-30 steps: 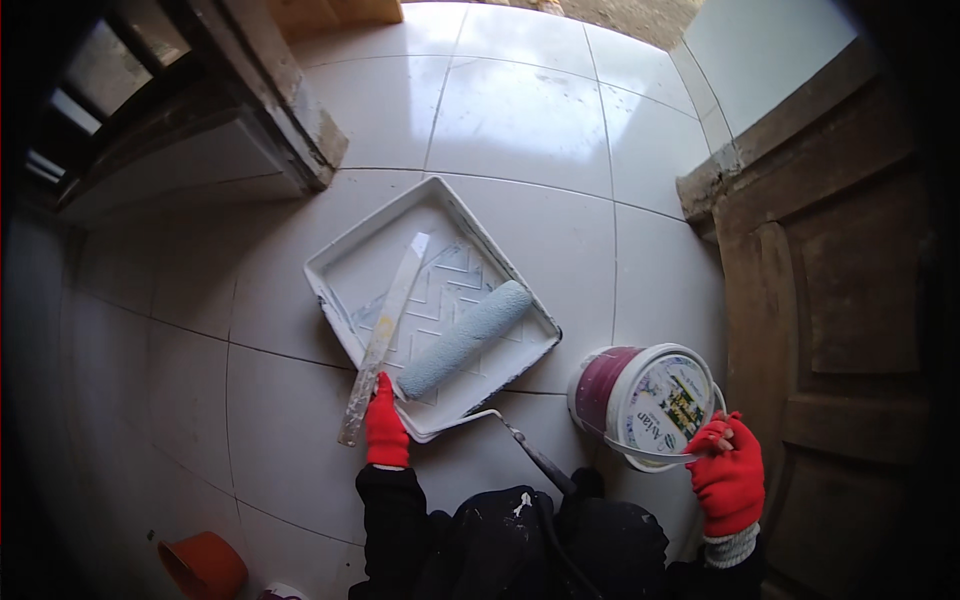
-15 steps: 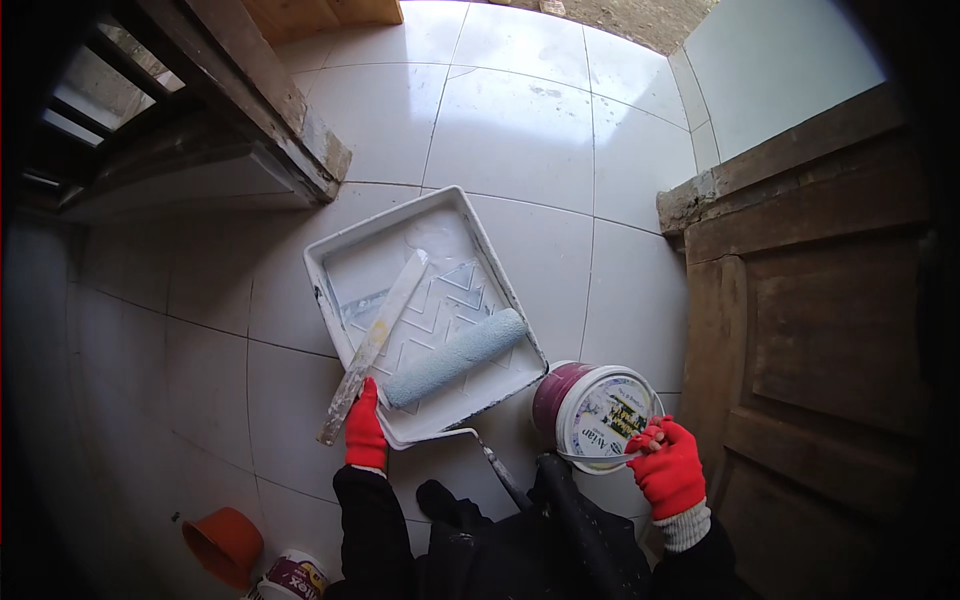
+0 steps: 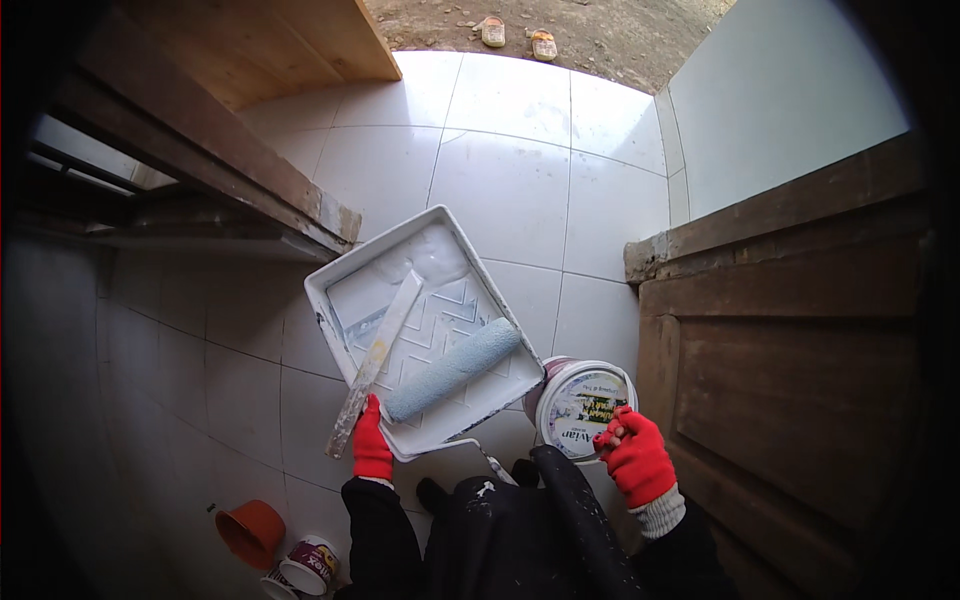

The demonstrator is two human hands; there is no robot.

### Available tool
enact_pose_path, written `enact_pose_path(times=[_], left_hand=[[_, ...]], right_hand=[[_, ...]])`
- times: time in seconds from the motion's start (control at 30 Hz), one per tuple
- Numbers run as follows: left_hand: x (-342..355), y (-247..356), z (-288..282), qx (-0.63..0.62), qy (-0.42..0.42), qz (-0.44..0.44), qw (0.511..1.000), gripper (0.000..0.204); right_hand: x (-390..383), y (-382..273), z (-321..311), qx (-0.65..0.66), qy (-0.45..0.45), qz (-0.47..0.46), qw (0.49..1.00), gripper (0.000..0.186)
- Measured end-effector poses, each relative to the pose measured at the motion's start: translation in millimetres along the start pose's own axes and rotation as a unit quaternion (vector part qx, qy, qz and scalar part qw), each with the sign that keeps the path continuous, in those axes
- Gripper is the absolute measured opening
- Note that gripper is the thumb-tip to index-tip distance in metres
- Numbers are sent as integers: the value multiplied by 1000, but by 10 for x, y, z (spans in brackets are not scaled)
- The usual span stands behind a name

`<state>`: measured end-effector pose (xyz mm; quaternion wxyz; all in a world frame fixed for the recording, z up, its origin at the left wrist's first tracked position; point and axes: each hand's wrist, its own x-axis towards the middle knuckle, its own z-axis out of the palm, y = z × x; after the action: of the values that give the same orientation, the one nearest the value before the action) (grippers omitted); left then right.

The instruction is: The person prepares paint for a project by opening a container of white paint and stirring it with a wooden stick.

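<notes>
My left hand [image 3: 372, 442], in a red glove, is closed on the near left corner of a white paint tray [image 3: 492, 297]. A paint roller [image 3: 455, 371] with a pale blue sleeve lies across the tray's ridged part, its wire frame and handle [image 3: 497, 469] reaching over the near edge. Left of it rests a paint-smeared flat stick [image 3: 388, 337], its lower end sticking out past my left hand. White paint pools at the tray's far end. My right hand [image 3: 640, 460], also red-gloved, is closed round the handle of a lidded paint bucket [image 3: 584, 408] beside the tray.
A brown wooden door [image 3: 770, 370] stands close on my right, and a dark wooden frame [image 3: 230, 160] at the left. Lower left are an orange pot [image 3: 253, 532] and small paint tubs [image 3: 310, 565]. Sandals [image 3: 543, 44] lie on the dirt beyond the white tiles [image 3: 500, 180].
The view has tilted toward the doorway, bringing the sandals into sight. Tray and bucket stay in my hands, the bucket appearing slightly farther left in the picture.
</notes>
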<state>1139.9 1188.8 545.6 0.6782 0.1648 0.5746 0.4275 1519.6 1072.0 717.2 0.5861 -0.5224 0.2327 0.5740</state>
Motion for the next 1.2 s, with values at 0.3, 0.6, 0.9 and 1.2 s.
enact_pose_path(times=[0.3,0.6,0.9,1.2], left_hand=[[588,1864,1899,-37,0,-44,998,48],[2148,3511,4154,-45,-12,-30,998,49],[4374,4707,7328,-72,-19,-37,997,49],[7360,5117,9623,-7,-1,-12,1000,48]], right_hand=[[116,-1857,2126,-150,39,-37,987,11],[961,-4203,4353,-144,68,-73,985,13],[2671,-7153,6450,-31,35,-74,996,9],[5455,-9282,8342,-98,69,-63,991,10]])
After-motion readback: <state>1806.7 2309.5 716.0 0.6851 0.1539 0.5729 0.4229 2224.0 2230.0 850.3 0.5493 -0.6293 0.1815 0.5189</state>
